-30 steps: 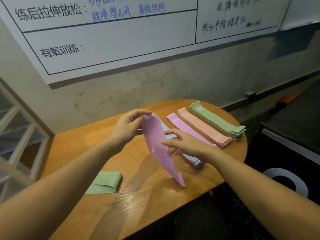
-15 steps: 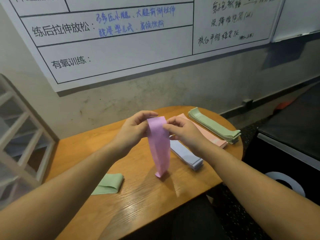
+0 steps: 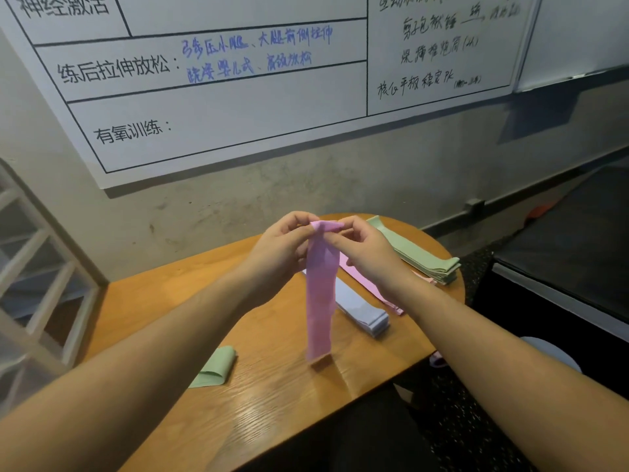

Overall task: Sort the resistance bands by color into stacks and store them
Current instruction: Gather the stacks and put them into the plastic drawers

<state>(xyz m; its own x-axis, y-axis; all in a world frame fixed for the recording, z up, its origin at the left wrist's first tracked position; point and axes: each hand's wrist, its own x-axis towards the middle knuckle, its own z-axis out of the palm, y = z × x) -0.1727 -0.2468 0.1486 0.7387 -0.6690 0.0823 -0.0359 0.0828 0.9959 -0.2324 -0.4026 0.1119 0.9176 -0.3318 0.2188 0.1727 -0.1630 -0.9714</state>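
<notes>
A purple resistance band hangs straight down above the round wooden table. My left hand and my right hand both pinch its top end, side by side. Its lower end almost touches the tabletop. Behind it lie a light blue stack, a purple band lying flat, a pink stack mostly hidden by my right arm, and a green stack at the right rim. One loose folded green band lies near the left front.
A whiteboard with handwriting hangs on the grey wall behind the table. A white lattice frame stands at the left. A black surface sits to the right, with dark floor below.
My right hand rose from the band's middle to its top end beside my left hand. The band swung from slanted to hanging vertically, and both hands lifted higher.
</notes>
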